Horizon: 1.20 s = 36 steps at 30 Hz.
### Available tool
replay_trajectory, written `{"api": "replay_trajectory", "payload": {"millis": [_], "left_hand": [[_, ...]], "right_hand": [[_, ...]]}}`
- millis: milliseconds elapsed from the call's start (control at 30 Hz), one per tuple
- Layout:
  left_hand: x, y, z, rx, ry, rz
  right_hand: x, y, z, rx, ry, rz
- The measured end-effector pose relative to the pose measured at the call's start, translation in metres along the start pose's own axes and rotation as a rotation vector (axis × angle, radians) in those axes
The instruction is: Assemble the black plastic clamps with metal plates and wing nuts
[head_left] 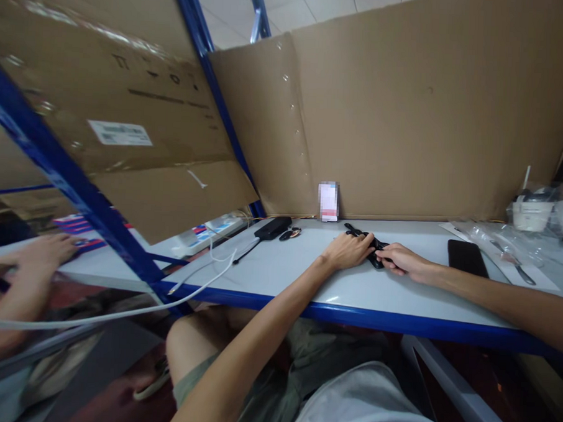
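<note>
Holding a black, irregular object (377, 262) on the pale grey, blue-edged tabletop (279, 273), I close my right hand (403, 261) on one side; my left hand (347, 251) rests over it, grip unclear from here.

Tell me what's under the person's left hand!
A black object sticks out from under the left hand, toward the cardboard and the right hand. The part directly beneath is covered; I can't see it.

Brown cardboard walls (407, 117) beside blue metal posts (77, 188), under a white panelled ceiling (299, 13)
</note>
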State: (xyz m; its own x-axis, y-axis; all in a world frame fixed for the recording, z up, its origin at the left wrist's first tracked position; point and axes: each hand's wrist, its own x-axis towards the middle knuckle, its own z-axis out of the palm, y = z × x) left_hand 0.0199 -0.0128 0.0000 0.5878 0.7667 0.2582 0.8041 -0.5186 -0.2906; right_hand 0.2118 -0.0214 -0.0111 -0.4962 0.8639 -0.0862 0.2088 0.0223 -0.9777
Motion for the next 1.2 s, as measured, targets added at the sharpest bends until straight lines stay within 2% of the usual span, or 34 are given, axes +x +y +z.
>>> {"api": "replay_trajectory", "payload": {"millis": [200,467,667,933,1067,1200], "left_hand": [[0.001,0.001,0.001,-0.027,-0.002,-0.070],[0.006,0.005,0.002,-0.082,0.019,-0.265],[0.003,0.004,0.003,-0.058,-0.057,-0.157],[0.003,0.007,0.003,-0.083,-0.040,-0.151],[0.003,0.007,0.004,-0.076,-0.032,-0.151],[0.003,0.005,0.004,-0.066,-0.027,-0.139]], "right_hand": [[0.000,0.000,0.002,-0.025,0.011,-0.020],[0.002,0.005,0.004,0.006,0.063,-0.039],[0.003,0.002,0.001,0.019,0.055,0.012],[0.008,0.001,-0.001,-0.067,0.012,0.018],[0.013,-0.002,-0.004,-0.279,0.056,0.021],[0.011,0.003,-0.008,-0.814,0.262,-0.165]]}}
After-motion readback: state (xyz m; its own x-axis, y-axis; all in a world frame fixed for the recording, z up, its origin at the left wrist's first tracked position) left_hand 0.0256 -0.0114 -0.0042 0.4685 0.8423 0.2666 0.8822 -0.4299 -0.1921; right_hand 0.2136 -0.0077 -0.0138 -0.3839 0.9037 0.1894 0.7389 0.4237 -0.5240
